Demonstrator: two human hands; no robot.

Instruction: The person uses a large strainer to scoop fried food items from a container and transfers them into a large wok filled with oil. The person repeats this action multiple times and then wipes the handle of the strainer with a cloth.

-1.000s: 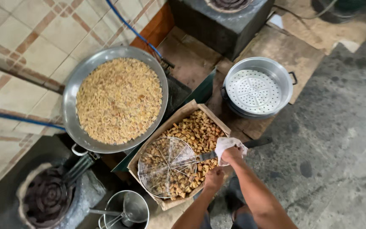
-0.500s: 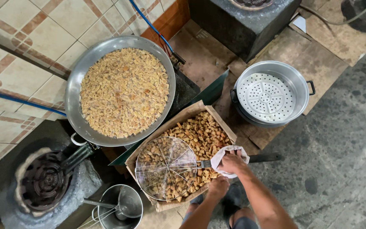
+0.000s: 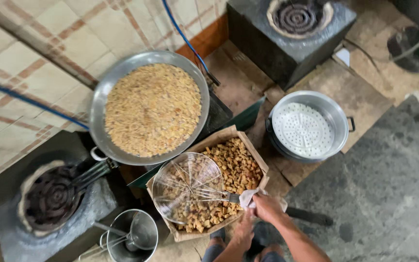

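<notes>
Right hand is clenched around the cloth-wrapped handle of the wire skimmer, forearm reaching in from the lower edge, wrist nearly straight. Left hand sits just below it, lower on the same handle; whether it grips or merely rests, I cannot tell. Up and left of the hands stands the wide metal pan heaped with golden crumbs. Up and right sits the steamer pot. Directly ahead, the cardboard box holds fried cubes, with the skimmer basket lying over them. The skimmer looks light, stiff and springy, likely oily; the white cloth marks the sensible hold.
</notes>
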